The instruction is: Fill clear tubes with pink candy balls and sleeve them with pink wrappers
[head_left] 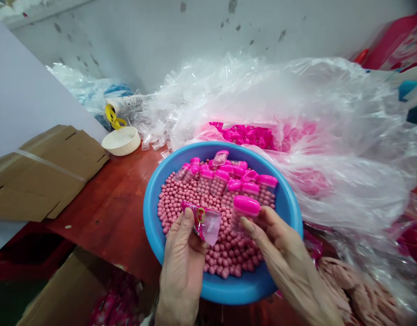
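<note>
A blue basin (153, 213) holds many small pink beads (174, 199) and several clear containers with bright pink caps (219, 177). Over the basin's near left part, my left hand (184, 262) pinches a small pink and clear printed packet (206, 224) between thumb and fingers. To its right, my right hand (283, 244) grips a clear container with a pink cap (246, 207), thumb on its front and fingers behind. The container stands roughly upright, cap up, just above the beads. How full it is cannot be made out.
Behind the basin, a large clear plastic bag (330, 99) holds pink caps (249, 136). Clear empty tubes (157, 136), a white shallow dish (122, 141) and a yellow band (113, 117) are at the back left. Flattened cardboard (45, 172) lies left; an open box (72, 290) sits below.
</note>
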The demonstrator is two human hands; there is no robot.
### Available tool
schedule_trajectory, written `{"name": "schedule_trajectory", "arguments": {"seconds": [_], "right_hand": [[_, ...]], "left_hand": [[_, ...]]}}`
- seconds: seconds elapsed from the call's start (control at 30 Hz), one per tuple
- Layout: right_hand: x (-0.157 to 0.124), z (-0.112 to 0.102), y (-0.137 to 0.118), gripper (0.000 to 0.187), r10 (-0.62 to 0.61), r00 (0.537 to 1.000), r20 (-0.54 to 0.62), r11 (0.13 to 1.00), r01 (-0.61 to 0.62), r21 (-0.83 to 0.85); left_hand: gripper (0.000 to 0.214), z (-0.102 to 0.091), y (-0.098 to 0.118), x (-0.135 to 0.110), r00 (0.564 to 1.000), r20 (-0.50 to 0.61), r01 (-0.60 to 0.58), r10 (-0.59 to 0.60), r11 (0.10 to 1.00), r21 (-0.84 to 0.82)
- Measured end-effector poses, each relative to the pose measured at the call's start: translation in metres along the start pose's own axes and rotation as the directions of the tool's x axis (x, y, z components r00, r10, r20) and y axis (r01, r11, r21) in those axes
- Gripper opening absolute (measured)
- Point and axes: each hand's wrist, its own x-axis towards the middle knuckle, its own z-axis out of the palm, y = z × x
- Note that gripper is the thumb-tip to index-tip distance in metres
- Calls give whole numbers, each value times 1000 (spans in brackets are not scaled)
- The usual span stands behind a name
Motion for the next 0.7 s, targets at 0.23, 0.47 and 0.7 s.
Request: {"name": "schedule_trajectory", "arguments": {"seconds": [0.23, 0.47, 0.7], "right_hand": [[-31, 0, -26, 18, 116, 985, 126, 834, -166, 526], [-33, 6, -32, 16, -18, 997, 78, 903, -17, 429], [-36, 10, -25, 17, -42, 999, 26, 939, 31, 343]], "left_hand": [[6, -9, -7, 4, 997, 61, -48, 48, 999, -4], [29, -16, -10, 2, 996, 66, -55, 52, 997, 46], [29, -14, -10, -2, 992, 94, -93, 85, 992, 88]]}}
